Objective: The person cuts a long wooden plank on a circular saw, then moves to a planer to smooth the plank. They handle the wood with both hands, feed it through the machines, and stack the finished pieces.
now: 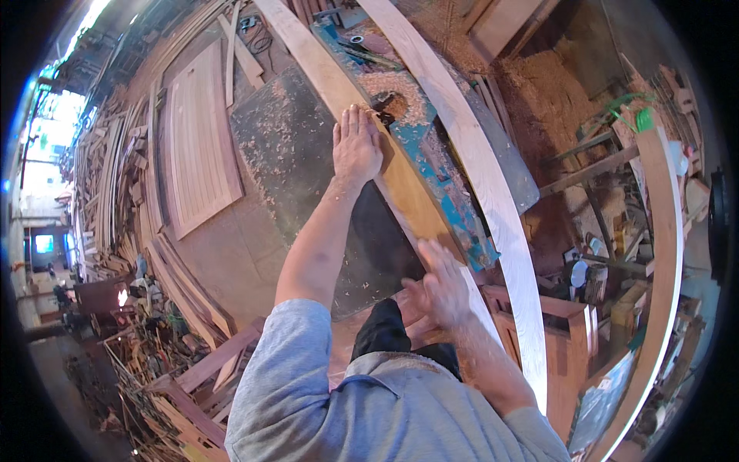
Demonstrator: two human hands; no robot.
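Note:
A long wooden plank (412,181) lies lengthwise over a blue machine bed (459,219) strewn with shavings. My left hand (356,150) rests flat on the plank's left edge, its fingers stretched forward beside a dark opening in the machine (385,108). Nearer to me, my right hand (446,289) is at the near part of the same plank. It is blurred, with fingers extended and apart; whether it touches the wood I cannot tell. To the right, a second, paler plank (469,131) runs roughly alongside.
A dark, shaving-covered board or tabletop (281,146) lies left of the machine. Beyond it are a wide slatted wooden panel (202,142) and stacked timber (108,177). On the right stand a tall curved-looking board (658,254), a wooden frame (554,331) and a heap of shavings (550,92).

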